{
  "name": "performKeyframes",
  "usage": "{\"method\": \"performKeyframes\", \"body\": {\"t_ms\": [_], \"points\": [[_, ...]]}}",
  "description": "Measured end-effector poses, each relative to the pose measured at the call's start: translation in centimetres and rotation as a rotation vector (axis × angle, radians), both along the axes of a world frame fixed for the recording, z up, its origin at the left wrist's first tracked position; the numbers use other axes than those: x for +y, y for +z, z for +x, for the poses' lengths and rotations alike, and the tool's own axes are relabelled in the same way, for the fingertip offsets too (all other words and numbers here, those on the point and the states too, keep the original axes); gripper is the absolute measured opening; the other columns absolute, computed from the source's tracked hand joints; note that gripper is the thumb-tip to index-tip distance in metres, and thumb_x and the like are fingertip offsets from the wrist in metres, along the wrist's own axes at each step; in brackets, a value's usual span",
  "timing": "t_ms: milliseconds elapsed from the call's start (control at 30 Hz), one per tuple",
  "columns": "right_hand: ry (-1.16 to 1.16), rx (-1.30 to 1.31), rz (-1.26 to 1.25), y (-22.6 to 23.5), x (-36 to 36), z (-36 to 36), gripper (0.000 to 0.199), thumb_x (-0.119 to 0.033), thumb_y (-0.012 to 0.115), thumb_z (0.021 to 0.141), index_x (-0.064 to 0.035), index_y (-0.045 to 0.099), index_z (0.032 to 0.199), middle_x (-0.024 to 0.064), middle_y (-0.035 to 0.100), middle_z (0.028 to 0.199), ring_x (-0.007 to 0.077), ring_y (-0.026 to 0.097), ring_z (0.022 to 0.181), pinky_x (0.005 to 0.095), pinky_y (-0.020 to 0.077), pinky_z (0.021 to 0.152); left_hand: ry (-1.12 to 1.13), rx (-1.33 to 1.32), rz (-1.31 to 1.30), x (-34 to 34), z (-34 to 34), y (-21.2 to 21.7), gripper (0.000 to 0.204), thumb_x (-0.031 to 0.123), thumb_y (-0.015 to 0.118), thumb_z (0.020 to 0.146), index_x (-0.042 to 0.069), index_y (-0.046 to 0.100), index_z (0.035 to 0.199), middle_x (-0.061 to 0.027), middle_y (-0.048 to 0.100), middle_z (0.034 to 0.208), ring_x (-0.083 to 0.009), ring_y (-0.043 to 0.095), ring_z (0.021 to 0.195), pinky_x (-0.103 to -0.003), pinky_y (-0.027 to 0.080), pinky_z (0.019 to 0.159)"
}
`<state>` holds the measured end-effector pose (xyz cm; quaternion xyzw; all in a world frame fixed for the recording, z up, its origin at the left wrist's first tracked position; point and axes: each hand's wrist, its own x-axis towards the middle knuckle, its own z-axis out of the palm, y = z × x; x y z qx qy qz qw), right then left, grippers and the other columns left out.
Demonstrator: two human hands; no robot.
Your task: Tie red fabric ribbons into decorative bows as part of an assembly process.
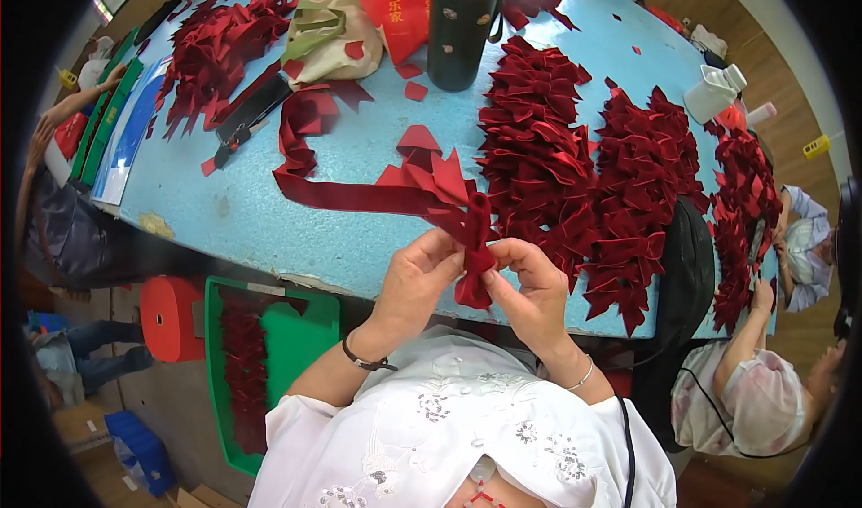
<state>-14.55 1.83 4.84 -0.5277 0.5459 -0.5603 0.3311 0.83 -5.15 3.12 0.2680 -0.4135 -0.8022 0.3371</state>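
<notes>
A dark red velvet bow (pixel 474 255) is pinched between both my hands just above the near edge of the light blue table (pixel 359 158). My left hand (pixel 420 270) grips its left side with thumb and fingers. My right hand (pixel 530 283) holds the right side and the lower tail. A long red ribbon strip (pixel 359 194) runs from the bow leftward across the table and curls up at its far end. A big heap of finished red bows (pixel 584 167) lies just right of my hands.
A dark flask (pixel 460 25), a beige bag (pixel 328 36) and a red bag stand at the table's far side, with another red pile (pixel 215 50) far left. A green crate (pixel 269 355) with red pieces sits on the floor at left. Another person (pixel 763 391) works at right.
</notes>
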Motion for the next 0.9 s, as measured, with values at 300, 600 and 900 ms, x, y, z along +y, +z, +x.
{"method": "performKeyframes", "body": {"t_ms": [300,600,900], "points": [[-0.104,0.280,-0.139,0.4,-0.6,-0.5,0.027,0.007,0.067,0.071,0.0030,0.058,0.097,0.0057,0.060,0.079,0.0097,0.056,0.067,0.0228,0.0467,0.064,-0.021,0.116,0.147,-0.6,-0.5,2.2,0.038,0.004,0.058,0.086,-0.006,0.047,0.121,-0.0110,0.059,0.110,-0.0140,0.058,0.096,-0.026,0.046,0.084],[-0.040,0.055,-0.127,-0.3,-0.2,-1.5,0.027,0.006,0.064,0.076,0.0039,0.057,0.102,0.0051,0.058,0.084,0.0088,0.053,0.071,0.0226,0.0452,0.066,-0.050,0.000,0.081,-0.6,-0.9,1.8,0.038,0.002,0.062,0.083,-0.007,0.052,0.118,-0.0103,0.061,0.106,-0.0132,0.057,0.096,-0.026,0.046,0.085],[-0.086,-0.250,-0.004,0.2,-0.8,-1.9,0.020,0.003,0.062,0.080,0.0034,0.057,0.100,0.0043,0.056,0.087,0.0085,0.053,0.074,0.0214,0.0436,0.066,-0.103,-0.056,0.047,0.1,-1.1,2.2,0.035,-0.002,0.063,0.081,-0.008,0.054,0.114,-0.0101,0.062,0.105,-0.0124,0.059,0.093,-0.025,0.048,0.081]]}}
